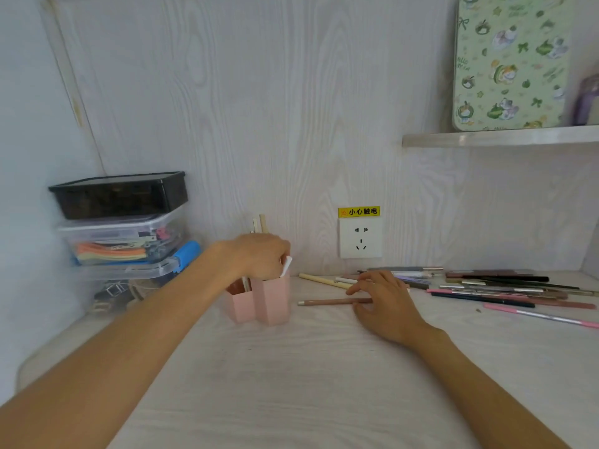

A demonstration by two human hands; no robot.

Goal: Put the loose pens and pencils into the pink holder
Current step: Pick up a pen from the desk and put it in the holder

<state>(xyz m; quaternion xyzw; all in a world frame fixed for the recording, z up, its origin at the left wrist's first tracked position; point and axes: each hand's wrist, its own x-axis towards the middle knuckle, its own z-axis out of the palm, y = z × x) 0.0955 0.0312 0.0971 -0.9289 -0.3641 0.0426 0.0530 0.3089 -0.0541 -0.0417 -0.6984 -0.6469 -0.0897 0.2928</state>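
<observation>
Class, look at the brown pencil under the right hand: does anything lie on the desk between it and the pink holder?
Nothing visible does. The desk between the brown pencil and the pink holder is bare. The left hand sits over the holder's top, gripping white pens.

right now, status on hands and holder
Left hand grips pens over holder. Right hand rests on brown pencil. Loose pile waiting at right. Nothing in the way.
</observation>
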